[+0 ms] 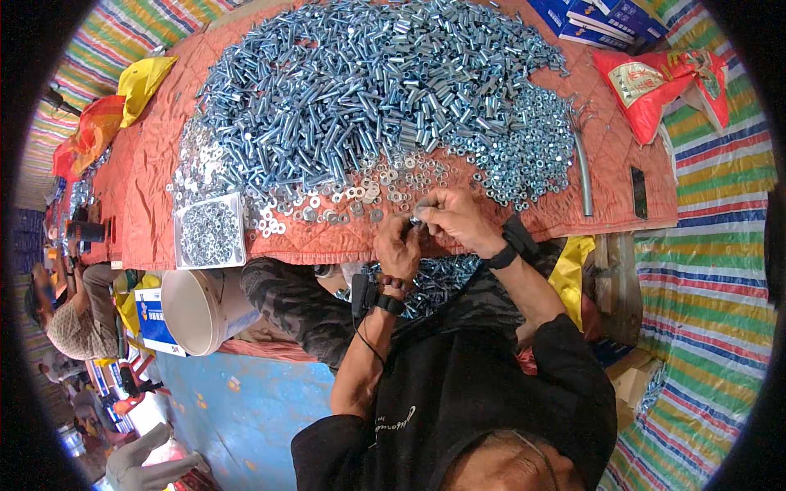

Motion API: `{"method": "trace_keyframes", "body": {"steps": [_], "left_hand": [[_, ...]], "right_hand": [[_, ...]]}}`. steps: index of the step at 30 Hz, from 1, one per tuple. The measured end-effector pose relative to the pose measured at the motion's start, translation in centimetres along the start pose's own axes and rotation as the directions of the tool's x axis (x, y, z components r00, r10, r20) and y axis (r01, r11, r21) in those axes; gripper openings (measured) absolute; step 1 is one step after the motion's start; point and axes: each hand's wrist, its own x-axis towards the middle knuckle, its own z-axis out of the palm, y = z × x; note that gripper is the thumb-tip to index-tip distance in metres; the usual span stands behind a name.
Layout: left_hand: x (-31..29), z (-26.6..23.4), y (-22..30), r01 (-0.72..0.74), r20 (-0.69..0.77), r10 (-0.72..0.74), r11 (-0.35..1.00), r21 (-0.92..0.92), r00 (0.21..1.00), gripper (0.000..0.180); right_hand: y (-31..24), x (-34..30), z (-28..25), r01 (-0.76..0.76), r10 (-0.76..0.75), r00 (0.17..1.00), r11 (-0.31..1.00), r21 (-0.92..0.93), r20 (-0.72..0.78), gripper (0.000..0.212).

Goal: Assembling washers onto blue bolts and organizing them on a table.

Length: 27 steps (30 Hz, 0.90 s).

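Near the front edge of the red quilted cloth, my left hand (398,247) and my right hand (457,222) meet with fingertips pinched together. Between them shows a small shiny metal fastener (416,219); its exact kind is mostly hidden by the fingers. Just beyond my hands lie scattered flat washers (370,193). A pile of hex nuts (524,155) spreads to the right of them. Farther back heaps a large mass of silvery bolts and metal sleeves (368,82). Below my hands, more long metal fasteners (438,286) are gathered at my lap.
A white tray (180,245) of small rings stands at the cloth's front left. A white bucket (190,315) is below it. On the right lie a metal rod (584,176), a dark phone-like slab (639,193) and a red bag (643,86). Other people (78,327) sit far left.
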Motion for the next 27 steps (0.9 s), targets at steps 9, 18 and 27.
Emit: {"method": "trace_keyframes", "body": {"steps": [9,18,27], "left_hand": [[0.2,0.7,-0.2,-0.005,0.022,0.004,0.999,0.039,1.0,0.011],[0.5,1.8,0.4,0.045,0.078,-0.039,0.996,-0.075,0.996,0.009],[0.4,1.5,1.1,-0.007,0.071,0.007,1.0,-0.004,0.997,0.009]], "right_hand": [[1.7,-0.5,-2.3,0.058,-0.118,0.94,0.98,-0.19,-0.32,0.02],[2.2,-3.8,-8.9,-0.005,-0.525,0.765,0.572,-0.82,-0.372,0.017],[1.3,-1.9,-8.3,-0.094,-0.433,0.861,0.382,-0.919,-0.268,0.017]]}}
